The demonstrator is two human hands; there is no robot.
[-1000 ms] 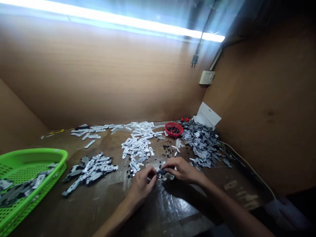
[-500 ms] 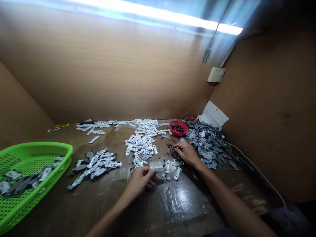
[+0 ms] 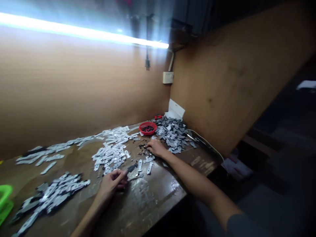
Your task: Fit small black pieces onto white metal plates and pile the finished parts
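My left hand is closed, pinching a small dark grey flat part that sticks out past the thumb and forefinger. Farther off, my right hand reaches down to a scatter of small dark pieces, its fingers drawn together at their edge. Whatever lies between those fingertips is too small to make out. Several loose white-grey flat parts lie just in front of my right hand. Left of both hands spreads a pile of white flat parts.
A red bowl of small dark pieces stands behind my right hand, beside a heap of grey parts. Assembled-looking parts lie at the left, near a green basket. A cable runs along the right panel.
My view has swung to the right, so the table appears farther left and the green basket is mostly out of frame. The grey part in my left hand now shows more clearly. My right hand stays at the small pieces.
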